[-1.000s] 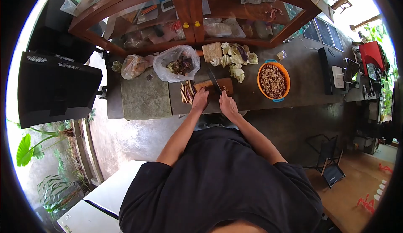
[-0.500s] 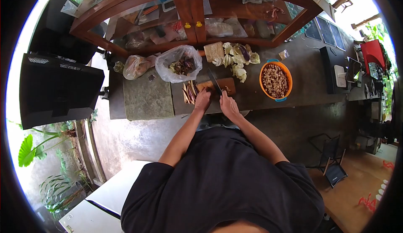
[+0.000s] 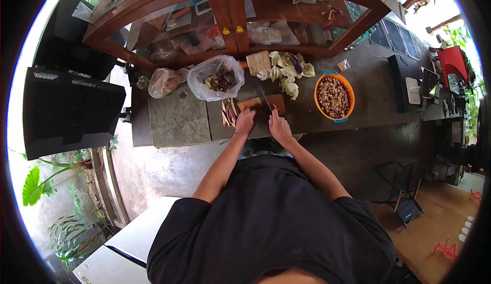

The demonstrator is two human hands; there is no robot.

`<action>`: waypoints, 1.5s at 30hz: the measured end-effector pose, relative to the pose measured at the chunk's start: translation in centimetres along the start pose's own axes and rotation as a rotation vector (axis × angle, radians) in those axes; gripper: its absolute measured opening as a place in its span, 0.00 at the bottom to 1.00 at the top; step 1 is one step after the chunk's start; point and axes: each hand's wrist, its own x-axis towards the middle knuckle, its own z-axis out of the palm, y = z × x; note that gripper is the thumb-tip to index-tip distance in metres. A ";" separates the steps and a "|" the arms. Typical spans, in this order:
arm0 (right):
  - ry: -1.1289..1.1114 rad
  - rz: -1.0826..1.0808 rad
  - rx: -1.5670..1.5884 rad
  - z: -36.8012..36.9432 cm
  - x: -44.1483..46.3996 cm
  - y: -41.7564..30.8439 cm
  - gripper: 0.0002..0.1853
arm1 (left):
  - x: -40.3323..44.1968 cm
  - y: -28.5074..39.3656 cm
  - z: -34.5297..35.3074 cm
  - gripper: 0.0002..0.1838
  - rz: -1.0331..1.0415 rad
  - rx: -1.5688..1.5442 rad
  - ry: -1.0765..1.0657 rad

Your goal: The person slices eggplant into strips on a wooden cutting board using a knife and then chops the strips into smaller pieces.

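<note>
My right hand (image 3: 279, 127) is wrapped around the handle of a kitchen knife (image 3: 264, 97). Its blade points away from me and slightly left, over a wooden cutting board (image 3: 277, 101). Fingers bent together, my left hand (image 3: 246, 122) presses on the board's near left part, left of the blade; what lies under those fingers is hidden. Cut strips with dark purple skin and pale flesh, looking like eggplant (image 3: 229, 114), lie just left of that hand. Small bits sit on the board by the knife.
An orange basket (image 3: 318, 100) of chopped pieces stands to the right. Behind the board are a clear plastic bag (image 3: 196, 82) of scraps, a wooden block (image 3: 259, 64) and pale leaves (image 3: 289, 87). A glass-doored cabinet (image 3: 231, 20) borders the back; a grey mat (image 3: 179, 123) lies left.
The view has shifted very slightly. Both hands stay at the board, the right one still on the knife, with the blade only a little moved.
</note>
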 end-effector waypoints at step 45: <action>-0.049 -0.030 -0.066 2.1 0.1 -1.2 0.10 | -0.6 -0.5 -0.4 0.07 -0.002 -0.059 0.007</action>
